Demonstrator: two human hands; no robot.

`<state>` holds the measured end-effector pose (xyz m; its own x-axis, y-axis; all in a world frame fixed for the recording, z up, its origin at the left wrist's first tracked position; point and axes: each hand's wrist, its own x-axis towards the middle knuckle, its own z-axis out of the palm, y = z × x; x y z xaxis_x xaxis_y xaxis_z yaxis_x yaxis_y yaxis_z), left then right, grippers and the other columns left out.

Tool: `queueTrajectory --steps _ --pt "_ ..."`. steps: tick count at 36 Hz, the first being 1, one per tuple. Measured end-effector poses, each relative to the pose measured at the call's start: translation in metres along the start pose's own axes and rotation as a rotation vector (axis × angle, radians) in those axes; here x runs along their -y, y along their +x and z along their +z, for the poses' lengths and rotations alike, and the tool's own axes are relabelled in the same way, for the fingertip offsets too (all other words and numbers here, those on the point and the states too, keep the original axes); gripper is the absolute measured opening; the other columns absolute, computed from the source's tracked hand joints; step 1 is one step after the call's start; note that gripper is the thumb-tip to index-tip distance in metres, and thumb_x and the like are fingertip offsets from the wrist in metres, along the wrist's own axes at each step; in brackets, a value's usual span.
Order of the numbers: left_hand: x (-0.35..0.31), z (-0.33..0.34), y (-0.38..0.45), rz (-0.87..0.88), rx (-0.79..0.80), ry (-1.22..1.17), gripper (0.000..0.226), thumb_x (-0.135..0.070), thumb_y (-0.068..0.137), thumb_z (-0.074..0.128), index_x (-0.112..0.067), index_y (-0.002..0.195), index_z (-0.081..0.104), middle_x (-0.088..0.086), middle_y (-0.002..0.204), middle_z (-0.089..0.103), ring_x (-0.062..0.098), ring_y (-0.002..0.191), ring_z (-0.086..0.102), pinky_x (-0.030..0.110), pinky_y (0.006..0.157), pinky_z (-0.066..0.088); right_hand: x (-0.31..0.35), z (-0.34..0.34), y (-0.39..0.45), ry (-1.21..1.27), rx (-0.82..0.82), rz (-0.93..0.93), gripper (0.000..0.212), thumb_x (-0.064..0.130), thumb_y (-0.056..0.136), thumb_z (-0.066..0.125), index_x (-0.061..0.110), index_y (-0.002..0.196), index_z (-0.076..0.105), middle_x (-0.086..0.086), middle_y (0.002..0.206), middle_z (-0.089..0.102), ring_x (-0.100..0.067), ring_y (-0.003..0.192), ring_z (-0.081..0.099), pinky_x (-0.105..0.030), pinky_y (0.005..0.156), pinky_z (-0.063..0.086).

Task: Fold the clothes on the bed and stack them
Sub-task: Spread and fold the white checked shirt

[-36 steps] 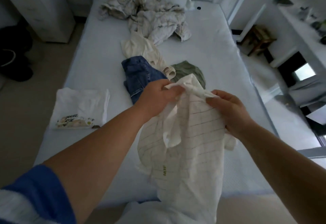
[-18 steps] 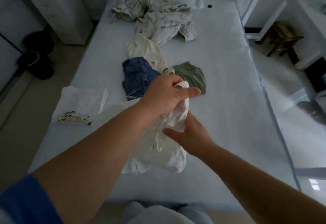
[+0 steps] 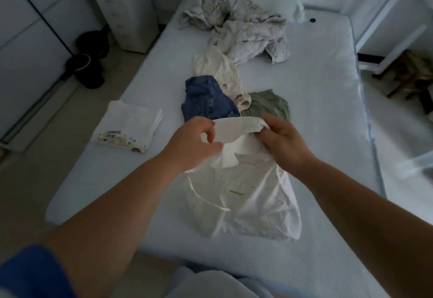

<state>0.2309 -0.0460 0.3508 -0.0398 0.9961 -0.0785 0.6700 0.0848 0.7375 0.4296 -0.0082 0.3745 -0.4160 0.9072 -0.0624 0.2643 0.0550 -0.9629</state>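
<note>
Head camera looks forward and down over the bed (image 3: 304, 114)

Dim, bluish, soft picture; daylight perhaps from the right; edges bend and blur.

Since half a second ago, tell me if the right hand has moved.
Yes. The right hand has come up from under the left hand and now pinches the white shirt level with it, just in front of the green garment.

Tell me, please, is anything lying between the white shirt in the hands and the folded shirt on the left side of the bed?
Nothing visible does. Both the left hand and right hand hold the white shirt, and only bare bed separates it from the folded shirt. The jeans lie farther back.
</note>
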Motion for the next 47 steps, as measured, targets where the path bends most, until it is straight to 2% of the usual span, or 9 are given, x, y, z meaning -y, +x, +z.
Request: queueTrajectory --steps 5,8,12,16,19,23,27,32,47 --pt "-0.012 0.017 0.004 0.083 0.013 -0.030 0.032 -0.045 0.077 0.069 -0.040 0.102 0.049 -0.025 0.098 0.052 -0.005 0.089 0.051 0.013 0.072 0.037 0.021 -0.002 0.002 -0.005 0.163 -0.032 0.013 -0.003 0.089 0.052 0.002 0.087 0.064 0.003 0.068 0.058 -0.007 0.062 0.052 -0.015 0.057 0.042" --pt "-0.016 0.011 0.012 0.176 -0.102 -0.002 0.009 -0.032 0.089 0.060 -0.026 0.082 0.058 -0.017 0.073 0.053 -0.007 0.067 0.050 0.013 0.060 0.036 0.023 -0.011 0.001 -0.075 0.166 0.001 0.003 0.014 0.085 0.066 0.013 0.088 0.067 0.011 0.069 0.061 -0.003 0.064 0.056 -0.014 0.060 0.043" --pt "-0.019 0.001 0.018 0.165 -0.219 -0.149 0.029 -0.016 0.090 0.052 -0.019 0.063 0.044 -0.007 0.054 0.044 0.005 0.052 0.041 0.019 0.049 0.029 0.009 -0.022 -0.003 -0.613 0.140 0.098 0.046 0.050 0.061 0.079 0.031 0.091 0.050 0.017 0.076 0.055 -0.003 0.069 0.055 -0.018 0.058 0.045" --pt "-0.030 0.004 0.017 0.251 -0.234 -0.130 0.033 -0.014 0.094 0.048 -0.028 0.065 0.040 -0.006 0.054 0.045 0.006 0.053 0.044 0.017 0.047 0.030 -0.017 -0.020 -0.010 -0.952 0.143 0.003 0.071 0.041 0.068 0.078 0.031 0.125 0.038 0.009 0.108 0.051 -0.014 0.085 0.052 -0.023 0.072 0.040" --pt "-0.034 -0.001 0.018 0.247 -0.276 -0.217 0.034 -0.012 0.095 0.047 -0.028 0.066 0.041 -0.007 0.054 0.045 0.003 0.053 0.044 0.014 0.049 0.032 -0.038 -0.024 -0.014 -0.939 0.070 0.063 0.064 0.031 0.076 0.072 0.025 0.131 0.038 0.003 0.120 0.051 -0.022 0.100 0.054 -0.028 0.083 0.041" --pt "-0.029 -0.016 0.020 0.289 -0.304 -0.157 0.020 -0.020 0.092 0.048 -0.023 0.075 0.057 0.001 0.066 0.060 0.009 0.065 0.053 0.019 0.056 0.039 -0.063 -0.026 -0.021 -0.708 0.093 0.246 0.016 0.036 0.086 0.062 0.026 0.090 0.051 0.012 0.078 0.056 -0.019 0.076 0.056 -0.020 0.059 0.038" --pt "-0.018 -0.026 0.023 0.250 -0.306 -0.082 0.029 -0.031 0.089 0.046 -0.015 0.091 0.070 0.000 0.074 0.067 0.013 0.070 0.059 0.028 0.062 0.047 -0.073 -0.018 -0.023 -0.522 0.082 0.309 0.026 0.047 0.088 0.054 0.022 0.084 0.058 0.000 0.082 0.064 -0.020 0.080 0.061 -0.031 0.067 0.047" --pt "0.006 -0.044 0.029 0.102 -0.384 -0.108 0.030 -0.034 0.083 0.045 -0.016 0.073 0.066 0.000 0.064 0.060 0.007 0.063 0.052 0.020 0.055 0.039 -0.057 -0.020 -0.016 -0.476 0.154 0.322 0.039 0.047 0.067 0.077 0.037 0.090 0.047 0.019 0.087 0.057 0.001 0.075 0.056 -0.008 0.053 0.038" --pt "0.028 -0.068 0.037 -0.006 -0.210 -0.362 0.032 -0.023 0.089 0.052 -0.020 0.058 0.047 -0.015 0.049 0.043 -0.002 0.049 0.040 0.007 0.046 0.030 -0.008 -0.065 0.004 -0.769 -0.289 -0.297 0.011 0.003 0.075 0.074 0.008 0.082 0.067 0.001 0.080 0.062 -0.020 0.070 0.059 0.000 0.068 0.037"
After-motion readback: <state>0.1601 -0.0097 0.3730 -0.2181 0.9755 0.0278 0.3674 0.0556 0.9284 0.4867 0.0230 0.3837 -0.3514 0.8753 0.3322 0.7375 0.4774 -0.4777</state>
